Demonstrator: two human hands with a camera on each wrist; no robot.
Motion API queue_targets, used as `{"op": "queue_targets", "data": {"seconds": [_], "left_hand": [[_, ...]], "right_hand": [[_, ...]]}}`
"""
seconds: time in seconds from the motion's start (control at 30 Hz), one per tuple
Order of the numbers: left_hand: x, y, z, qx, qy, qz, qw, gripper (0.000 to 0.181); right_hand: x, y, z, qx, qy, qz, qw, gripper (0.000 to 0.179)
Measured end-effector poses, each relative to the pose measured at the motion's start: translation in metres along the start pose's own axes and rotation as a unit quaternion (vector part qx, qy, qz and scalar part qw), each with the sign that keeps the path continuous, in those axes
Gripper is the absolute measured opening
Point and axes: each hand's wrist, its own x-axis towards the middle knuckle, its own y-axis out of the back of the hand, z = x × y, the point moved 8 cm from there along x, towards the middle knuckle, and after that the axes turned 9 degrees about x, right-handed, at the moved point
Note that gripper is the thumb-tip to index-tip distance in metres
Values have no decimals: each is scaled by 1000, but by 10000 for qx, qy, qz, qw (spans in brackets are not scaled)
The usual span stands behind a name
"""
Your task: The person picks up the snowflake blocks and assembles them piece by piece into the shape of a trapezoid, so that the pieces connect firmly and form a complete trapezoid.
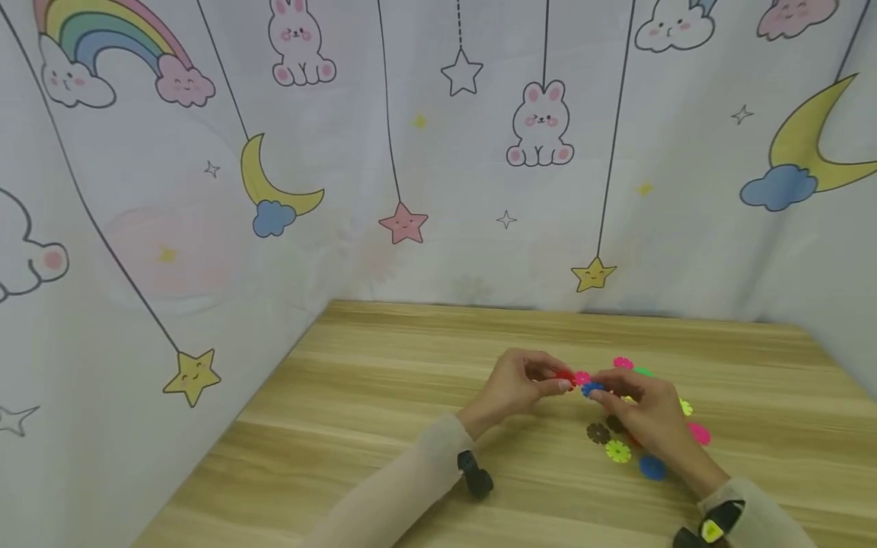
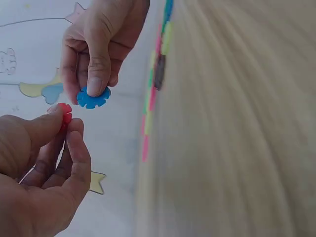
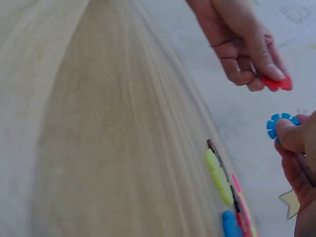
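In the head view my left hand (image 1: 517,386) pinches a red notched plastic disc (image 1: 565,377) between thumb and fingers. My right hand (image 1: 647,407) pinches a blue notched disc (image 1: 592,390) the same way. Both wrist views show the red disc (image 3: 277,83) and the blue disc (image 2: 94,98) held above the table, close together with a small gap between them. A pink disc (image 1: 582,377) appears between the hands in the head view; whether it lies on the table or is held, I cannot tell.
Loose discs lie around and under the right hand: brown (image 1: 598,434), yellow-green (image 1: 618,451), blue (image 1: 652,467), pink (image 1: 699,434) and others partly hidden. The wooden table (image 1: 356,426) meets a printed cloth wall (image 1: 466,251) at its back and sides.
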Motion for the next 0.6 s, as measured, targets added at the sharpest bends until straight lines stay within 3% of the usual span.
{"op": "queue_targets", "data": {"seconds": [0.23, 0.33, 0.43, 0.6], "left_hand": [[1, 27, 31, -924, -110, 94, 9956, 24], [1, 43, 48, -1376, -197, 171, 9902, 28], [-2, 51, 60, -1661, -214, 16, 9859, 31], [-6, 60, 67, -1814, -39, -106, 9833, 30]], "right_hand": [[12, 18, -42, 773, 651, 260, 9945, 30], [22, 24, -53, 956, 587, 260, 9933, 25], [33, 26, -61, 991, 389, 355, 9937, 21], [44, 26, -75, 997, 400, 478, 9931, 17]]}}
